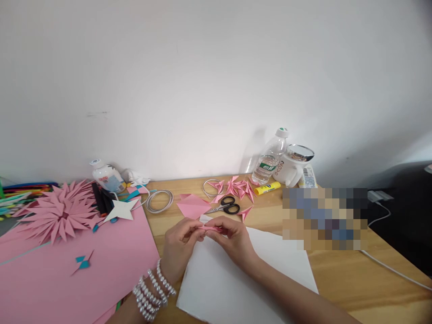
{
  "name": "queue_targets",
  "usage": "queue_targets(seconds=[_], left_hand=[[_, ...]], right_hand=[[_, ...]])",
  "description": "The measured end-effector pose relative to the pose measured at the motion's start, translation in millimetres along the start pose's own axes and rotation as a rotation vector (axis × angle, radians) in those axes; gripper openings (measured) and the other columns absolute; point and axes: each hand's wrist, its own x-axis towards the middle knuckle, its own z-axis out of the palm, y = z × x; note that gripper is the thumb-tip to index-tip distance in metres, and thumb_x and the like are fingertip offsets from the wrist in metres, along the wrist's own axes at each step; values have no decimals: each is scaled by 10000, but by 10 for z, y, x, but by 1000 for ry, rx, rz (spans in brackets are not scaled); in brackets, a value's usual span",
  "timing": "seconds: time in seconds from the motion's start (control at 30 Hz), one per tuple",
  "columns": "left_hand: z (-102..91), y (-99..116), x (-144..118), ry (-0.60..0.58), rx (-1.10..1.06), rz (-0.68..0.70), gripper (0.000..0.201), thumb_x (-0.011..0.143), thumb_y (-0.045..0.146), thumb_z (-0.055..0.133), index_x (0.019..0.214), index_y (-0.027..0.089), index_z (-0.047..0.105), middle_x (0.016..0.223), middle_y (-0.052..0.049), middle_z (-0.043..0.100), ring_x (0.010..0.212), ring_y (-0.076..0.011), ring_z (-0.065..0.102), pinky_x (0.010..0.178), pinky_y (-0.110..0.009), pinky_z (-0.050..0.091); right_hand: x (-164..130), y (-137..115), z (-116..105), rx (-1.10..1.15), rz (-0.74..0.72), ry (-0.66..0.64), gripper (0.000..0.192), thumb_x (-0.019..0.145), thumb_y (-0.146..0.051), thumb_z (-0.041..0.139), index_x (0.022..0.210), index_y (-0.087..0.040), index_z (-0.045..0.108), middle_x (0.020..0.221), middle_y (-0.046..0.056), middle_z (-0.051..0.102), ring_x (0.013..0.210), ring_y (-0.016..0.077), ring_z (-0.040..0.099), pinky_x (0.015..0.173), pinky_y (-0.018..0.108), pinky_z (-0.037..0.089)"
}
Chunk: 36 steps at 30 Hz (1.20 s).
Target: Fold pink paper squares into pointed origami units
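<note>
Between my two hands is a small folded piece of pink paper (212,228), pinched above the top of a white board (243,274). My left hand (182,238), with beaded bracelets at the wrist, grips its left end between thumb and fingers. Thumb and fingers of my right hand (234,238) close on its right end. Just beyond the hands lie a pink paper sheet (193,206) and black-handled scissors (230,206). Several pointed pink folded pieces (240,188) sit behind the scissors, and a single folded piece (246,213) lies nearer.
On the left, a spiky pink paper flower (62,213) rests on large pink sheets (43,288), near a white paper star (121,209). A coiled cable (159,201) lies beside them. Against the wall stand a water bottle (270,157) and white mug (293,168), with a yellow glue stick (267,188) in front.
</note>
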Motion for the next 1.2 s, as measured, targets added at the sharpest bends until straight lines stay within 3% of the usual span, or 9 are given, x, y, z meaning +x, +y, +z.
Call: queue_targets(seconds=[0.17,0.3,0.43,0.57,0.77,0.93,1.07,1.2], left_hand=[[6,1,10,-19,-126,-101,129,704,212,609,828,174,618,736,-28,667,645,-160,639,619,-280,534],[1,12,36,-5,-113,-92,120,672,208,634,786,169,640,766,-37,657,711,-167,624,645,-271,523],[-10,63,58,21,-171,-170,120,627,224,667,721,153,646,718,-37,653,643,-164,622,610,-275,527],[-22,97,73,-27,-238,-227,103,636,239,665,660,144,635,622,-27,649,571,-158,616,590,-284,526],[-46,83,67,-127,-134,-95,151,721,280,596,656,144,608,649,-39,609,629,-158,599,603,-267,500],[-47,48,69,-202,-53,-50,134,713,259,597,815,173,618,858,-66,631,811,-185,595,682,-288,507],[-44,-8,81,-177,10,-86,127,666,219,631,779,165,652,740,-44,642,672,-164,596,625,-281,504],[-35,-22,105,-98,-85,-163,83,650,199,629,711,147,653,645,-22,621,539,-138,574,545,-268,498]], right_hand=[[-5,-3,-4,17,14,53,100,702,-263,637,739,-171,652,702,34,651,646,142,601,612,249,491],[-9,-12,-4,26,34,45,134,708,-295,627,742,-165,634,694,32,638,647,140,593,618,253,491],[-11,-20,-4,8,26,39,149,722,-310,606,753,-164,618,698,34,624,654,141,581,629,264,490],[-9,-7,-6,-7,17,19,142,731,-312,594,746,-173,616,710,36,622,667,147,582,641,271,490],[-12,5,-10,-155,-45,6,143,752,-303,566,699,-174,597,677,27,612,626,132,557,606,251,466],[-11,57,-7,-266,-62,-1,100,764,-257,544,720,-179,588,697,22,601,623,127,541,574,238,444],[-19,94,1,-315,-138,-29,71,765,-238,543,768,-188,594,748,31,597,681,138,549,602,245,456],[-18,98,3,-194,-118,-18,147,768,-254,541,897,-191,573,860,52,602,760,148,574,658,264,494]])
